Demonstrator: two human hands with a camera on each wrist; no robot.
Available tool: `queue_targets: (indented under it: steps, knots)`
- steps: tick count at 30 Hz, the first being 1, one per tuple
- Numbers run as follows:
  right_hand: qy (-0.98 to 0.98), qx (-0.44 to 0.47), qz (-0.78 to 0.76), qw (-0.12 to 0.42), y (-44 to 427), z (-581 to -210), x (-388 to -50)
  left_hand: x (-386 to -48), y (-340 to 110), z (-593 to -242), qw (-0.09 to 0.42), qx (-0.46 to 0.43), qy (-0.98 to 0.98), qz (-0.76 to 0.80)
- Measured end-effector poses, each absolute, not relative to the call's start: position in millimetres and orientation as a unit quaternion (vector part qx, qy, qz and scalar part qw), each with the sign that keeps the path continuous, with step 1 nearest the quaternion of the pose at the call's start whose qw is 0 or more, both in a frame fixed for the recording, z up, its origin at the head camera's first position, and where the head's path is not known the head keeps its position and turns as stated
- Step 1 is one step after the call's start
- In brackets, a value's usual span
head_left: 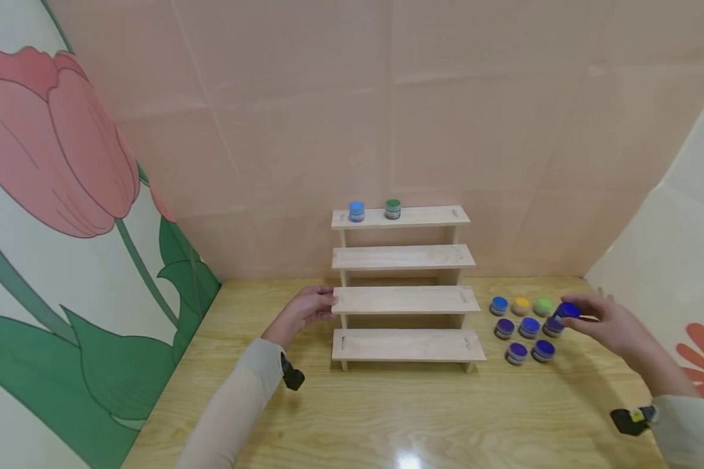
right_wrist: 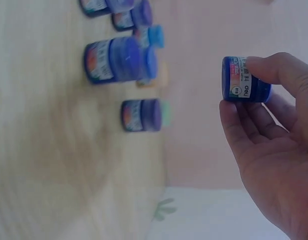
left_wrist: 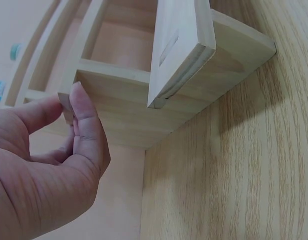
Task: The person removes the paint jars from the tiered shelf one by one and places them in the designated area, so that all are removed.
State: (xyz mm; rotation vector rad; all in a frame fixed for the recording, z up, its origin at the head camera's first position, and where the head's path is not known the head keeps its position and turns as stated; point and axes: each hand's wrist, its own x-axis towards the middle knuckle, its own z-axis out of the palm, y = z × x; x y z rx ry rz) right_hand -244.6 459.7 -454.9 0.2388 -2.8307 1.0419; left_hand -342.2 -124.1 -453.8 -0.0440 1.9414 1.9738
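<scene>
My right hand [head_left: 616,326] grips a small dark blue paint jar [right_wrist: 241,79] between thumb and fingers, raised above the other jars at the right. In the right wrist view its printed label faces the camera. At the middle stands a stepped wooden display rack [head_left: 407,345] with several tiers. The left hand [head_left: 305,307] pinches the left end of the tier just above the lowest one; the left wrist view shows thumb and fingers on either side of the board edge [left_wrist: 66,100]. On the top tier sit a light blue jar [head_left: 356,212] and a green jar [head_left: 393,209].
Several more jars stand grouped on the wooden table [head_left: 387,417] right of the rack, among them a yellow jar [head_left: 521,306], a light green jar [head_left: 543,307] and a purple jar [head_left: 516,354]. A pinkish backdrop [head_left: 293,143] rises behind. Flower-printed panels flank both sides.
</scene>
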Motion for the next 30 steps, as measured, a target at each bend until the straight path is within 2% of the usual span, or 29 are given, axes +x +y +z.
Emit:
queue_targets:
  steps: [10, 30]
  knots:
    - [-0.928, 0.057, 0.368, 0.028, 477, -484, -237, -342, -125, -454, 0.188, -0.017, 0.69, 0.699]
    - [-0.921, 0.043, 0.386, 0.026, 493, -527, -240, -343, -124, -454, 0.192, -0.015, 0.69, 0.698]
